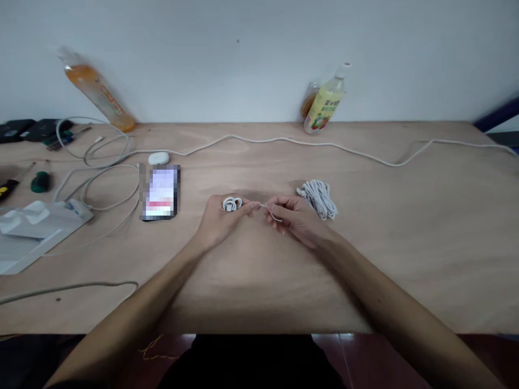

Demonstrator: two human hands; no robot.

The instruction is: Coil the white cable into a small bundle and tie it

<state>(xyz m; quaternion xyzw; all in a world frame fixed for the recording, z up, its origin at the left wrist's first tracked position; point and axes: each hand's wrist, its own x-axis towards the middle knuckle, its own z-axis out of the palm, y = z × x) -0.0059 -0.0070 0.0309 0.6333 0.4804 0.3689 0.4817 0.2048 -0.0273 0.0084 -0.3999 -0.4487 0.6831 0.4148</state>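
Note:
My left hand (221,219) is closed around a small coil of white earphone cable (232,203) at the middle of the wooden table (259,281). My right hand (294,219) pinches the free end of that same cable (271,210), a short stretch running taut between the two hands. A separate bundled white cable (320,198) lies on the table just beyond my right hand, untouched.
A phone (160,192) and a white earbud case (158,158) lie left of my hands. Loose white cables (101,178), a power strip (77,207) and plastic packaging (28,227) fill the left side. Two drink bottles (324,105) (99,94) stand at the wall.

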